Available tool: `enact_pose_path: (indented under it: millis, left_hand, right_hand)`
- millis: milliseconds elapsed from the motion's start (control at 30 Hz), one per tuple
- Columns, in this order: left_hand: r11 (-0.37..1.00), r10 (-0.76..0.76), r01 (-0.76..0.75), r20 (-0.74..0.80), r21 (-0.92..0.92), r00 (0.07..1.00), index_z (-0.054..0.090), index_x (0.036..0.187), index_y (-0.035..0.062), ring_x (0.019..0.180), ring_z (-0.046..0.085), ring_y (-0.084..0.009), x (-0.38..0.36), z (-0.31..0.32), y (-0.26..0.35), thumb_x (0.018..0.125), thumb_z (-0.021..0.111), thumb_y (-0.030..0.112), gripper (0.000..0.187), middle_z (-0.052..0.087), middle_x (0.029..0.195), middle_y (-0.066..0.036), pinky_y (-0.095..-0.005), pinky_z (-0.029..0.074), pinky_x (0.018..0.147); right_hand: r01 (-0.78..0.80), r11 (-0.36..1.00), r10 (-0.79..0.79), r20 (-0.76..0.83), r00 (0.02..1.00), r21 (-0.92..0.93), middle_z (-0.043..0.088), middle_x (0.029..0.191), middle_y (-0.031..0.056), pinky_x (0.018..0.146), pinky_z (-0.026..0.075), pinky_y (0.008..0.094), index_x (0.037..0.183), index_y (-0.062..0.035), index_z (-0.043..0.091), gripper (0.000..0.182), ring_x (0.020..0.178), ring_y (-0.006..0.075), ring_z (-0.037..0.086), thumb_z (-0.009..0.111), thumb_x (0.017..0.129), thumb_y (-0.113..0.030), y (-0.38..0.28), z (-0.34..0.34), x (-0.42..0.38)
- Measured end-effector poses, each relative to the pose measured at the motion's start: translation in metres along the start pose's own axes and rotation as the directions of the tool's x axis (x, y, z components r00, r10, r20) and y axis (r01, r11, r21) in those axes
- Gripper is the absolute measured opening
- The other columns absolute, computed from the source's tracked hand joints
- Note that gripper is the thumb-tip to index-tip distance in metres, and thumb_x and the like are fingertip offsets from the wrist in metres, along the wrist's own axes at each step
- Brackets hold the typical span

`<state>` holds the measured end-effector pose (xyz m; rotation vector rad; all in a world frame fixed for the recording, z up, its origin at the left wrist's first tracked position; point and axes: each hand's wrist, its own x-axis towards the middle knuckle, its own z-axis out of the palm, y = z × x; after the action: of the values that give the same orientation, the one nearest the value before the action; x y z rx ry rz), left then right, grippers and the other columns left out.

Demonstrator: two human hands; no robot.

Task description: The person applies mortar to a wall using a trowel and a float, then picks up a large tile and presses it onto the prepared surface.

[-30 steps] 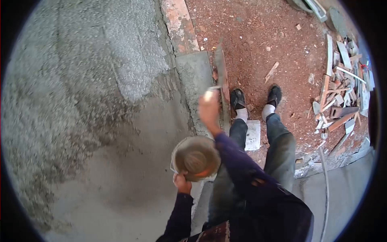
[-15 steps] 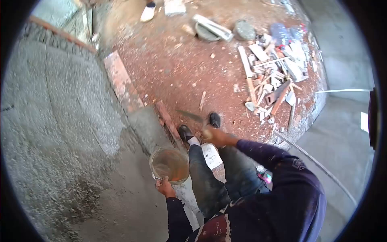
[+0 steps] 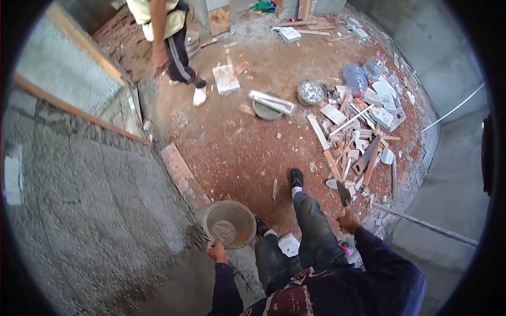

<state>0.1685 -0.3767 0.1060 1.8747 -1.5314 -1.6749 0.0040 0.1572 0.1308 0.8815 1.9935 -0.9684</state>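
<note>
My left hand is closed on the rim or handle of a round bucket, which tilts toward me and shows a little grey residue at its bottom. Out to the right, my right hand grips the handle of a trowel, its blade pointing away from me. Wet grey mortar covers the surface left of the bucket. Between my legs lies a pale block.
Another person stands at the upper left. A scrap pile with a handsaw, wood pieces and plastic bottles lies on the right. Two round containers, one with boards across it, sit beyond. A long bar leans at the right.
My view has shifted, bringing more of the other person into sight. My right hand has swung right with the trowel. One foot has stepped forward, and the bucket is still in my left hand.
</note>
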Motion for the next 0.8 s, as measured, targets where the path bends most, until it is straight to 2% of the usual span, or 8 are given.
enact_pose_path:
  millis: [200, 267, 400, 467, 567, 633, 733, 800]
  left_hand:
    - [0.999, -0.027, 0.024, 0.085, 0.036, 0.996, 0.048, 0.078, 0.0086, 0.073, 0.057, -0.0189, 0.036, 0.099, 0.069, 0.071, 0.069, 0.004, 0.023, 0.056, 0.077, -0.005, -0.0358, 0.051, 0.062]
    - [0.998, -0.064, 0.064, 0.064, 0.011, 0.996, 0.048, 0.080, 0.0098, 0.070, 0.058, -0.0201, 0.047, 0.138, 0.086, 0.070, 0.069, 0.004, 0.024, 0.056, 0.078, -0.006, -0.0365, 0.052, 0.059]
    - [0.988, 0.006, 0.018, 0.151, -0.153, 0.989, 0.052, 0.084, 0.0098, 0.070, 0.060, -0.0212, 0.054, 0.243, 0.139, 0.068, 0.067, -0.001, 0.025, 0.059, 0.079, -0.006, -0.0374, 0.052, 0.061]
    - [0.981, -0.118, 0.147, 0.210, -0.128, 0.971, 0.053, 0.086, 0.0097, 0.072, 0.061, -0.0211, 0.054, 0.303, 0.182, 0.068, 0.067, -0.002, 0.025, 0.060, 0.081, -0.006, -0.0374, 0.053, 0.063]
    - [0.973, -0.076, 0.131, 0.271, -0.192, 0.960, 0.056, 0.090, 0.0086, 0.073, 0.062, -0.0217, 0.034, 0.397, 0.259, 0.070, 0.065, -0.002, 0.025, 0.061, 0.085, -0.005, -0.0380, 0.053, 0.063]
    - [0.966, -0.111, 0.175, 0.301, -0.193, 0.947, 0.056, 0.091, 0.0080, 0.074, 0.062, -0.0216, 0.023, 0.456, 0.305, 0.070, 0.065, -0.003, 0.025, 0.061, 0.086, -0.005, -0.0386, 0.053, 0.063]
    - [0.969, 0.030, 0.080, 0.432, -0.233, 0.901, 0.051, 0.083, 0.0123, 0.068, 0.060, -0.0170, 0.019, 0.533, 0.374, 0.074, 0.068, 0.001, 0.022, 0.059, 0.084, -0.003, -0.0350, 0.053, 0.054]
    - [0.971, 0.046, 0.076, 0.491, -0.226, 0.870, 0.051, 0.083, 0.0129, 0.068, 0.059, -0.0165, 0.021, 0.568, 0.406, 0.075, 0.070, 0.004, 0.022, 0.059, 0.084, -0.003, -0.0354, 0.053, 0.054]
  right_hand:
    - [0.054, 0.996, -0.062, -0.103, 0.993, -0.072, 0.056, 0.065, 0.0084, 0.045, 0.048, 0.0385, 0.102, -0.0035, 0.051, 0.032, 0.053, 0.0215, 0.058, 0.069, 0.077, -0.010, -0.016, 0.011, 0.015]
    - [0.203, 0.906, -0.244, -0.066, 0.967, -0.371, 0.062, 0.073, 0.0119, 0.053, 0.051, 0.0389, 0.103, -0.0008, 0.055, 0.036, 0.060, 0.0228, 0.062, 0.072, 0.073, -0.010, -0.022, 0.006, 0.042]
    - [0.250, 0.936, -0.266, -0.033, 0.963, -0.248, 0.066, 0.076, 0.0150, 0.057, 0.051, 0.0375, 0.091, 0.0025, 0.060, 0.030, 0.063, 0.0244, 0.065, 0.074, 0.071, -0.014, -0.049, 0.001, 0.122]
    - [-0.006, 0.976, 0.046, 0.181, 0.982, -0.218, 0.064, 0.105, 0.0232, 0.083, 0.049, 0.0424, 0.112, 0.0005, 0.056, 0.056, 0.100, 0.0375, 0.061, 0.076, 0.068, -0.027, -0.104, -0.020, 0.147]
    - [0.176, 0.961, -0.159, 0.095, 0.983, -0.211, 0.062, 0.108, 0.0217, 0.085, 0.047, 0.0408, 0.116, 0.0007, 0.053, 0.057, 0.103, 0.0352, 0.060, 0.074, 0.070, -0.026, -0.184, -0.051, 0.157]
    - [0.305, 0.952, -0.305, 0.106, 0.946, 0.018, 0.062, 0.107, 0.0200, 0.086, 0.045, 0.0397, 0.119, 0.0011, 0.050, 0.058, 0.103, 0.0322, 0.059, 0.072, 0.073, -0.027, -0.211, -0.067, 0.184]
    - [0.244, 0.970, -0.244, 0.054, 0.968, -0.001, 0.062, 0.103, 0.0183, 0.085, 0.044, 0.0387, 0.118, 0.0010, 0.051, 0.053, 0.098, 0.0297, 0.059, 0.070, 0.075, -0.025, -0.312, -0.104, 0.165]
    - [0.261, 0.965, -0.261, 0.006, 0.965, -0.026, 0.062, 0.100, 0.0176, 0.081, 0.046, 0.0390, 0.117, 0.0014, 0.052, 0.050, 0.090, 0.0280, 0.060, 0.068, 0.077, -0.024, -0.317, -0.110, 0.181]
